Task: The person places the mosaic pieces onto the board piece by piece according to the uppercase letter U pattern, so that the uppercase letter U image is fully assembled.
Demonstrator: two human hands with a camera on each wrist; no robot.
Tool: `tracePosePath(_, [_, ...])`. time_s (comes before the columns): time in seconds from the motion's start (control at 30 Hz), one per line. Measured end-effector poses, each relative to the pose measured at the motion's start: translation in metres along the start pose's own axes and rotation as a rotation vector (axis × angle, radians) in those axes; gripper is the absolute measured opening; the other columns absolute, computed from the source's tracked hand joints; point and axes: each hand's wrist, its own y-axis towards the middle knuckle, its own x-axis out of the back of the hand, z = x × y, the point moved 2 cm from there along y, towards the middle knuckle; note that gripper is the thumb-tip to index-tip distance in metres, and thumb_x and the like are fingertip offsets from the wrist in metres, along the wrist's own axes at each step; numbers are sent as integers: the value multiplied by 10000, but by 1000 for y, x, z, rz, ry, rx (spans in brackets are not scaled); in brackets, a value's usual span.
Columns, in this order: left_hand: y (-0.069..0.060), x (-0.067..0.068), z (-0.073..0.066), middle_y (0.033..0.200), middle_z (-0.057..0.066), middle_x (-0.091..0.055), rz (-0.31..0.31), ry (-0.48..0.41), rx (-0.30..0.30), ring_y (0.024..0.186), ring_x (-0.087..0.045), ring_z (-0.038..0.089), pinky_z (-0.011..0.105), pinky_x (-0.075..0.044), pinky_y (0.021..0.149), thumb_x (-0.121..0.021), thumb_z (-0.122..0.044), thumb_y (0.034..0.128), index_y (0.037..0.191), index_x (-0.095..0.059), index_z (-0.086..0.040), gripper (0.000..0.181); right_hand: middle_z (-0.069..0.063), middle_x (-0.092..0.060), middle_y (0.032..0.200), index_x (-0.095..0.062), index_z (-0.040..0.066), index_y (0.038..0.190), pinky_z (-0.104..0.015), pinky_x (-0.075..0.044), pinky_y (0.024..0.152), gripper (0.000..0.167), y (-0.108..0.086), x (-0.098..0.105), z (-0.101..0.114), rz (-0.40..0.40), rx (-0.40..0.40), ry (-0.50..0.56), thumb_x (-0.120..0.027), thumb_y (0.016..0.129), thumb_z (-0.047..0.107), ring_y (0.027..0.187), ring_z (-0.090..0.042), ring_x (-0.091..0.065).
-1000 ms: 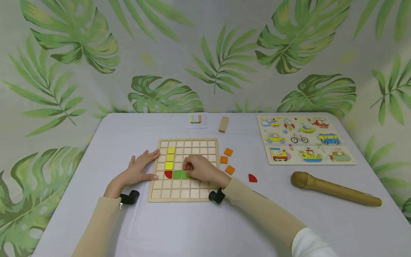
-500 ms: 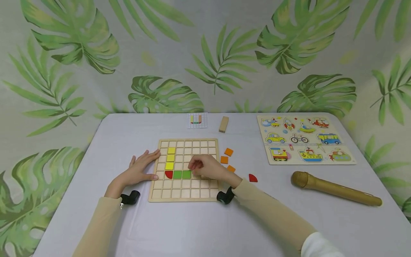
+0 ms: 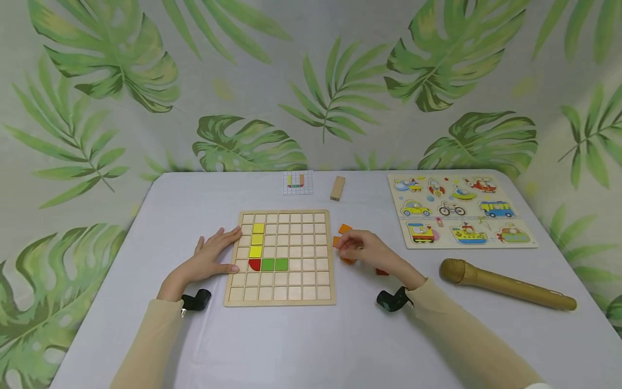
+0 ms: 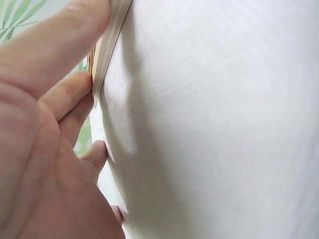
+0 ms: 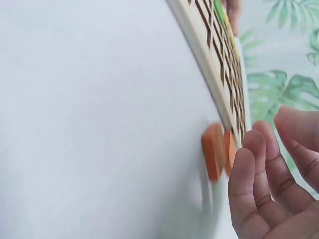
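Hovering over the orange tiles (image 3: pixel 345 228) just right of the board (image 3: pixel 279 303), the right hand (image 3: pixel 371 254) has a loose grip: its fingers are softly bent, and nothing shows pinched between them in the right wrist view. Whether a fingertip touches a tile cannot be told, since the hand partly covers the group. The three tiles lie on the bench (image 3: pixel 272 346), near the board's right edge.

The left hand (image 3: pixel 209 260) rests at the board's left edge, its grip spread, with fingers and thumb apart and pressed to the wood. The board lies flat, marked off in squares. Three yellow tiles (image 3: pixel 257 239) fill a column near its left side; below them sits a red quarter-round piece (image 3: pixel 255 265), rounded toward the board's near left corner, and two green tiles (image 3: pixel 281 264) follow it in the same row.

Another red piece (image 3: pixel 382 272) lies right of the board, beyond the orange tiles, half hidden by the right hand. Past the board's far edge are a small card (image 3: pixel 298 182) printed with a coloured U shape on a grid and a wooden block (image 3: pixel 337 188). Well to the board's right lie a picture puzzle (image 3: pixel 443 237) and, nearer the person, a brown microphone (image 3: pixel 507 284).
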Motion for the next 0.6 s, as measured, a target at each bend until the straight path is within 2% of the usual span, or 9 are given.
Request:
tracePosePath(0.3, [0,1,1,1569,138,-191,5,4,-1,1425,-16,416,656,138,1024,-757,-348,807,1501,-282,-39,896,-152,-616,952,-632,-29,1047,-275,-484,633,167,-34,33,-20,-65,-114,4,-640,913,70,810,-259,-542])
tracePosePath(0.4, [0,1,2,1569,137,-193,5,1,-5,1425,-18,414,659,138,1021,-754,-363,807,1502,-281,-44,900,-142,-610,940,-630,-36,1051,-274,-474,611,182,-40,37,-23,-75,-128,17,-647,909,76,795,-247,-536])
tracePosePath(0.6, [1,-1,6,1574,118,-188,6,5,-1,1429,-9,401,647,142,1028,-745,-395,809,1509,-276,-65,905,-133,-628,999,-631,-26,1063,-276,-478,660,172,-47,39,-29,-75,-126,-9,-634,915,61,834,-218,-536])
